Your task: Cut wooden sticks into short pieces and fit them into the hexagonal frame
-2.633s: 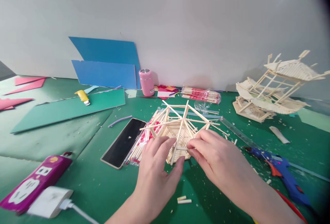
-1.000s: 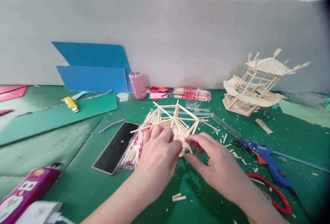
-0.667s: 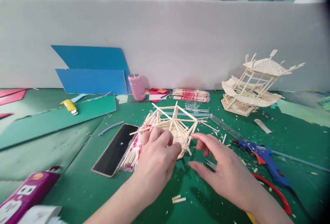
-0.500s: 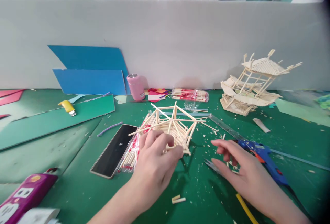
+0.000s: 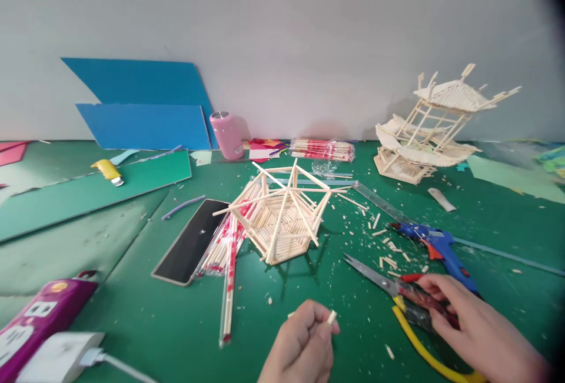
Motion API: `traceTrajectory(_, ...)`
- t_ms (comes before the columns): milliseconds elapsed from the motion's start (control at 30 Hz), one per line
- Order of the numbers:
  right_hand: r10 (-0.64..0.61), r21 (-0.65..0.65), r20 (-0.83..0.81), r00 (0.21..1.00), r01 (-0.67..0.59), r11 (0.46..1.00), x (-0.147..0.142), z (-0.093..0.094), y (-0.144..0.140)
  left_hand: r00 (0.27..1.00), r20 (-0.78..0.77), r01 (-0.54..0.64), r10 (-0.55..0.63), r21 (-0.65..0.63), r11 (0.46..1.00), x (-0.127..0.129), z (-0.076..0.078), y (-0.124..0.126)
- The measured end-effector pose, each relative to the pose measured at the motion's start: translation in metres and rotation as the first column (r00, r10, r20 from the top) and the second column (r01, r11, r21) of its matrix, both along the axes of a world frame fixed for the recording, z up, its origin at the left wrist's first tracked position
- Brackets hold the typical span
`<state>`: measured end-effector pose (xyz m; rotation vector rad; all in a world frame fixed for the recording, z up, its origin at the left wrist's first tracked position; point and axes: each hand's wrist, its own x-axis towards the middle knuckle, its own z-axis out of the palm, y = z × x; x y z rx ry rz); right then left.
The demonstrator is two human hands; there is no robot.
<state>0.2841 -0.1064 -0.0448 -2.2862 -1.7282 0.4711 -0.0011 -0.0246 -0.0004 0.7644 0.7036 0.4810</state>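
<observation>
My left hand point(image 5: 302, 345) is closed, pinching a short piece of wooden stick point(image 5: 332, 316) between thumb and finger. At the right, my right hand point(image 5: 459, 318) has its fingers closed on the handle of the scissors point(image 5: 375, 277), which lie low over the table with their blades pointing left and slightly apart. Beyond both hands stands a hexagonal wooden stick frame point(image 5: 289, 212) with a slatted floor and sticks meeting in a peak. It rests partly against wrapped bundles of sticks point(image 5: 229, 289). Cut stick bits point(image 5: 389, 262) are scattered beside the scissor blades.
A blue glue gun point(image 5: 441, 245) lies just behind my right hand. A phone point(image 5: 189, 245), a purple power strip point(image 5: 53, 312) and a white charger point(image 5: 62, 356) are at left. Farther back are a pink flask point(image 5: 227, 136), blue boards point(image 5: 141, 127) and a tiered stick pavilion point(image 5: 432, 130).
My left hand has left the stick frame and come nearer, now pinching a short stick piece. My right hand has closed on the scissors. The view has tilted down.
</observation>
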Motion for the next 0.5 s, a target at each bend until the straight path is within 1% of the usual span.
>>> traceTrajectory(33, 0.003, -0.018, -0.010, 1.000, -0.003, 1.000, -0.001, 0.004, 0.000, 0.999, 0.045, -0.008, 0.011, -0.070, 0.998, 0.001, -0.001, 0.001)
traceTrajectory(100, 0.024, -0.047, 0.002, 1.000, -0.024, 0.999, -0.001, 0.011, 0.001, 0.994, 0.087, -0.052, 0.066, -0.151, 0.987, 0.003, -0.002, 0.001)
traceTrajectory(200, 0.061, -0.100, 0.037, 0.997, -0.057, 0.993, 0.001, 0.017, 0.003, 0.984, 0.074, -0.147, 0.164, -0.196, 0.970, 0.006, 0.000, 0.001)
traceTrajectory(300, 0.097, -0.117, 0.048, 0.994, -0.091, 0.989, 0.005, 0.018, 0.005, 0.978, 0.051, -0.185, 0.200, -0.218, 0.958, 0.008, 0.003, 0.001)
traceTrajectory(500, 0.204, 0.002, 0.125, 0.971, -0.206, 0.979, 0.011, 0.018, 0.002, 0.977, 0.060, -0.185, 0.204, -0.235, 0.954, 0.012, 0.005, 0.003)
